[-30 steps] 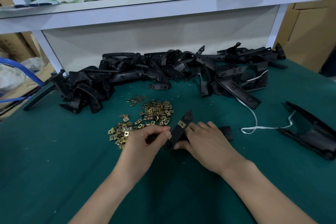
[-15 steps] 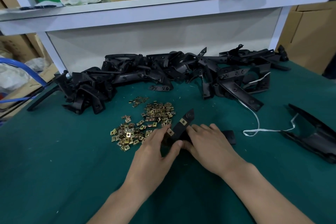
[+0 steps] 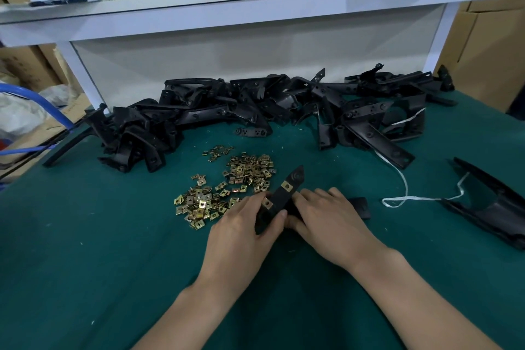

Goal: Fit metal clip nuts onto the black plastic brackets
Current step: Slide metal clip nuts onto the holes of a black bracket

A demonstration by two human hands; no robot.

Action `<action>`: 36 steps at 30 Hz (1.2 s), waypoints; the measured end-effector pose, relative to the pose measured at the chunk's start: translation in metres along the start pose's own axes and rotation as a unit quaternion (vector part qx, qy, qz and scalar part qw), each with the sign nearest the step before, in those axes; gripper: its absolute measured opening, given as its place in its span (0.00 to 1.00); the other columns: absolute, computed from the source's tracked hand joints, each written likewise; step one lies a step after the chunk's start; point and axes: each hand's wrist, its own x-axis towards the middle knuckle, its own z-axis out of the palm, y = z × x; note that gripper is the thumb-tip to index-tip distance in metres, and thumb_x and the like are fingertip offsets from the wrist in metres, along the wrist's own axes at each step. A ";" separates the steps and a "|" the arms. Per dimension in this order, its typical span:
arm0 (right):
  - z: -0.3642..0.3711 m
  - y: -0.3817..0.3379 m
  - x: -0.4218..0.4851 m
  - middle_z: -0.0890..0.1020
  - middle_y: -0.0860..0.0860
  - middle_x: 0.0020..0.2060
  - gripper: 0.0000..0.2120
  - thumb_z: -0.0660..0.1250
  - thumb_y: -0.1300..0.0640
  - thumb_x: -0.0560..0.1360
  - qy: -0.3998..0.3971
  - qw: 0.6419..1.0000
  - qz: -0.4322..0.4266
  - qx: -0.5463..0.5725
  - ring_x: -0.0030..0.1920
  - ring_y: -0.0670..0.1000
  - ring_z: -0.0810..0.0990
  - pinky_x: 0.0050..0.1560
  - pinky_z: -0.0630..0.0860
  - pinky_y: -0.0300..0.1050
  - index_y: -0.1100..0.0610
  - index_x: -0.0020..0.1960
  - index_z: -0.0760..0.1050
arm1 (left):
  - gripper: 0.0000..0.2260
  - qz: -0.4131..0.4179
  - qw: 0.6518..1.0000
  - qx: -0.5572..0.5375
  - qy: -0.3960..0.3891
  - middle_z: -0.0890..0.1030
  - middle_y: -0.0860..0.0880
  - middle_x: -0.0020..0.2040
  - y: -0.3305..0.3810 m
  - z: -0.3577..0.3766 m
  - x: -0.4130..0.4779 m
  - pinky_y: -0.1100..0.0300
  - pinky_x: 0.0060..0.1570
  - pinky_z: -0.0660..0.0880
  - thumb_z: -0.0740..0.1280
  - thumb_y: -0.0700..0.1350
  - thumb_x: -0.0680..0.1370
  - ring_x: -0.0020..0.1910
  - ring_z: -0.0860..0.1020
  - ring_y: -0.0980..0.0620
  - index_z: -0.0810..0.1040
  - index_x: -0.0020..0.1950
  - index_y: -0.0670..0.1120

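A black plastic bracket (image 3: pixel 289 183) lies tilted on the green table between my two hands. Two brass clip nuts sit on its arm, one (image 3: pixel 287 186) near the top, another (image 3: pixel 266 203) lower down by my fingers. My left hand (image 3: pixel 241 231) grips the bracket's lower end, thumb and fingers around the lower clip. My right hand (image 3: pixel 326 217) holds the bracket from the right, fingers curled over it. A loose heap of brass clip nuts (image 3: pixel 227 190) lies just left of the hands.
A long pile of black brackets (image 3: pixel 255 111) runs along the back against a white panel. Another black part (image 3: pixel 497 207) lies at the right with a white string (image 3: pixel 406 193). A white shelf (image 3: pixel 255 0) overhangs, carrying a cardboard box and a rag.
My left hand moved from the clip heap to the bracket and a second clip nut now sits on its lower arm. My right hand stayed on the bracket.
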 end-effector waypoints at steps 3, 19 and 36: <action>0.000 0.000 0.000 0.80 0.49 0.52 0.24 0.48 0.37 0.79 -0.001 1.000 0.003 0.000 0.54 0.54 0.78 0.53 0.66 0.50 0.51 0.63 0.71 | 0.14 0.000 1.000 -0.007 -0.001 0.80 0.59 0.48 0.000 0.000 0.000 0.54 0.40 0.78 0.66 0.57 0.78 0.43 0.79 0.57 0.78 0.61 0.53; 0.001 0.000 0.000 0.80 0.49 0.52 0.26 0.46 0.37 0.79 -0.003 1.000 -0.001 -0.003 0.55 0.54 0.78 0.53 0.65 0.49 0.51 0.64 0.70 | 0.14 0.027 1.000 -0.006 -0.006 0.76 0.55 0.42 0.003 -0.002 0.001 0.50 0.36 0.76 0.63 0.56 0.79 0.37 0.76 0.53 0.81 0.55 0.49; -0.002 -0.001 0.001 0.79 0.48 0.53 0.29 0.40 0.37 0.76 -0.009 1.000 0.000 -0.004 0.55 0.53 0.77 0.53 0.64 0.49 0.50 0.62 0.70 | 0.11 0.032 0.999 -0.028 -0.013 0.77 0.55 0.42 0.001 -0.004 0.001 0.51 0.34 0.75 0.64 0.56 0.79 0.37 0.75 0.54 0.81 0.54 0.52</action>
